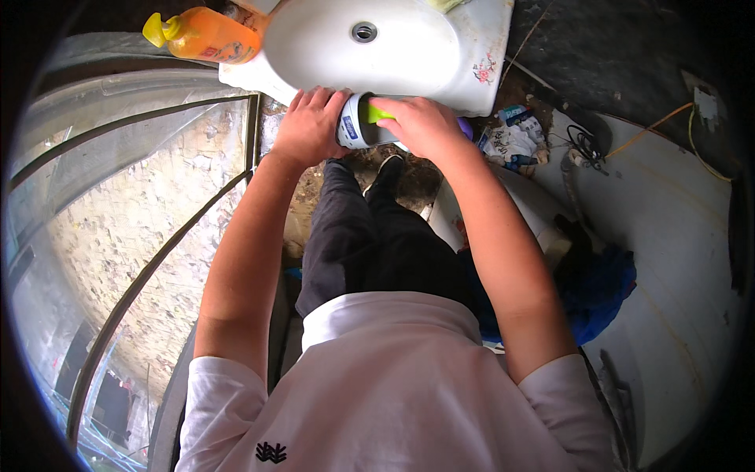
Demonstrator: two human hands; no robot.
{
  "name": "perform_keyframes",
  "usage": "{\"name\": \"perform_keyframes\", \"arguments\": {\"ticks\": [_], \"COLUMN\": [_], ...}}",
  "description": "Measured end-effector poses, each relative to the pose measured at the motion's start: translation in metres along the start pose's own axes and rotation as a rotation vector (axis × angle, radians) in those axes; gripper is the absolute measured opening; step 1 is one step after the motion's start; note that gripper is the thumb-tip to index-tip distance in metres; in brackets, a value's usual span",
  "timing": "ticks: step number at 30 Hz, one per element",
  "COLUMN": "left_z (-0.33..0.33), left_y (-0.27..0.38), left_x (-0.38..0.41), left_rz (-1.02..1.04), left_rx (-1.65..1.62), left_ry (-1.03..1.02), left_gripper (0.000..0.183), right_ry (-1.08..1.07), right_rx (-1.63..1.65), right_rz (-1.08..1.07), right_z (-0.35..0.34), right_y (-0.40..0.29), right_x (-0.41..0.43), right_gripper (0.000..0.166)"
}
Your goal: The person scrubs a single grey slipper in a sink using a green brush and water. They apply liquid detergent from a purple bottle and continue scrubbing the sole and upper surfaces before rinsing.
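Note:
Below the near rim of a white ceramic washbasin, my left hand grips the left end of a cylindrical container with a pale collar and a dark opening. The container lies roughly sideways between my hands. From the right, my right hand holds a bright green object, whose left part shows against the dark opening; its kind is unclear. My right hand hides much of the container's clear body, and a bit of purple shows past my right wrist.
An orange pump bottle lies at the basin's left corner. A dark-framed window stands at left. To the right are crumpled packets, a black cable and blue cloth. A pale appliance or panel fills the far right.

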State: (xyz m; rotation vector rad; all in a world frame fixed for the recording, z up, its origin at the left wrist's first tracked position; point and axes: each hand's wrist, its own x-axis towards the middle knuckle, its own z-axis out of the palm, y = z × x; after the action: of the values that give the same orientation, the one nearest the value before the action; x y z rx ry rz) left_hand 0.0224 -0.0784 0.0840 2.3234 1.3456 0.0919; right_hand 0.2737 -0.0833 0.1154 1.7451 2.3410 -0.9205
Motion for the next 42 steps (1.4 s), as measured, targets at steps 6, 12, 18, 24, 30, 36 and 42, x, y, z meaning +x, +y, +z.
{"name": "perform_keyframes", "arguments": {"ticks": [6,12,18,24,30,36,42], "left_z": [-0.005,-0.015,0.009,0.023,0.027,0.024,0.026], "left_y": [0.009,0.02,0.029,0.031,0.035,0.031,0.041], "left_x": [0.003,0.013,0.012,0.011,0.011,0.007,0.012], "left_rz": [0.002,-0.104,-0.041,-0.042,-0.053,-0.037,-0.022], "left_rx": [0.065,0.103,0.242,0.241,0.275,0.26,0.219], "left_ry": [-0.026,-0.092,-0.025,0.037,0.09,0.091,0.134], "left_gripper": [0.098,0.099,0.101,0.093,0.079,0.07,0.067], "right_ry": [-0.114,-0.154,-0.089,-0.149,-0.106,-0.124,-0.045], "right_rx": [0.016,0.148,0.074,0.175,0.393,0.581,0.626], "right_rz": [0.25,0.342,0.248,0.247,0.314,0.25,0.191], "right_z": [-0.016,-0.017,-0.014,-0.011,0.003,0.011,0.033], "right_y": [0.014,0.011,-0.009,0.004,0.009,0.034,0.035], "right_x": [-0.006,0.0,0.015,0.026,0.017,0.0,0.011], "right_gripper": [0.052,0.055,0.047,0.046,0.061,0.049,0.044]}}
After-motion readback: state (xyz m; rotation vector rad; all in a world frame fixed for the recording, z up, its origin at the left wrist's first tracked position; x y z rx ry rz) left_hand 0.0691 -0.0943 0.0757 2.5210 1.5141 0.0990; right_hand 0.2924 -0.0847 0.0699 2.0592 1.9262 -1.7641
